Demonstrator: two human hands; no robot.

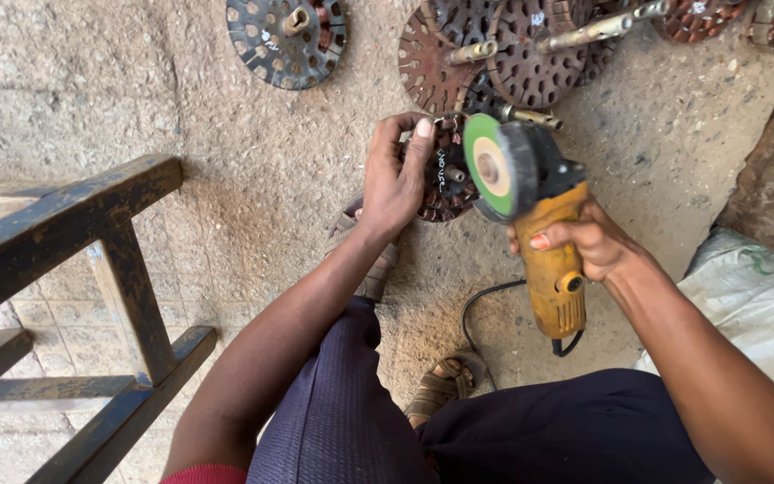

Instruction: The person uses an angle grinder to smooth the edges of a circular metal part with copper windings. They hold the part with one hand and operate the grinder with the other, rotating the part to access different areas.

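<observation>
R hand (pixel 595 242) is clenched round the yellow angle grinder (pixel 555 269), body running toward the person, disc (pixel 494 168) facing left. Just left of that disc, L hand (pixel 396 179) (the nearer one) grasps a rusty slotted rotor (pixel 445 184) on edge on the floor. Beyond the grinder w/ more rotors (pixel 503 54) lying flat.

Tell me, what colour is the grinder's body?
Yellow, scuffed and dirty. The angle grinder shows clearly in the head view, held in the right hand.
</observation>
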